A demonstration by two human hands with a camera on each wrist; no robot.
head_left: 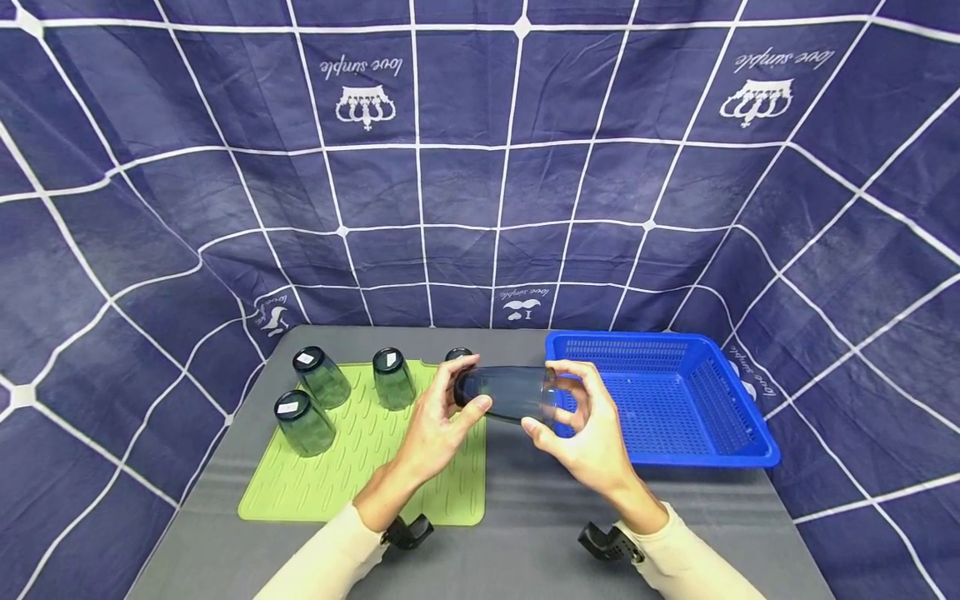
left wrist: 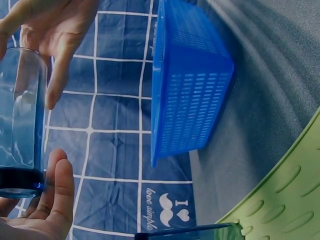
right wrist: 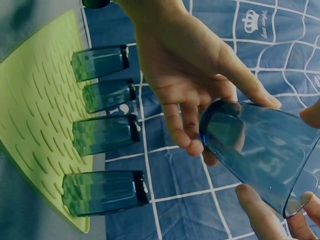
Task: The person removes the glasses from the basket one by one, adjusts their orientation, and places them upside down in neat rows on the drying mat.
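Observation:
A blue-tinted drinking glass (head_left: pixel 510 393) lies sideways in the air between my two hands, above the table. My left hand (head_left: pixel 438 425) holds its thick, dark base end, thumb on the near side and fingers on the far side. At the open rim end, my right hand (head_left: pixel 596 433) pinches the glass between thumb and fingers. The right wrist view shows the glass (right wrist: pixel 265 145) tilted, its rim toward the right fingers. Several matching glasses (head_left: pixel 393 379) stand upside down on a green ribbed mat (head_left: pixel 360 492); one is partly hidden behind my left hand.
A blue perforated plastic basket (head_left: pixel 742 458) sits on the grey table (head_left: pixel 525 517) to the right, partly behind my right hand. White labels show on some upturned bases. A dark blue cloth with white lines (head_left: pixel 465 192) hangs around the back and sides.

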